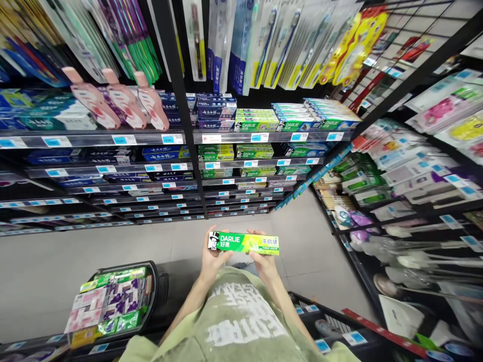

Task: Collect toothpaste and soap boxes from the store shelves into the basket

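A green and yellow Darlie toothpaste box (243, 243) is held level in front of my shirt, its printed front facing up toward me. My left hand (212, 256) grips the end with the hat-wearing figure, thumb along the lower edge. At the other end my right hand (264, 261) holds the box the same way, the fingers mostly hidden behind it. Similar Darlie boxes (256, 120) lie stacked on the shelf ahead, beyond the box in my hands.
A black basket (154, 281) with packaged goods stands at the lower left. Toothbrush packs (281, 45) hang above the toothpaste shelf. Three pink bottles (126, 105) stand on the shelf at left. A rack of hanging goods (396, 166) runs along the right, beside the grey floor (302, 251).
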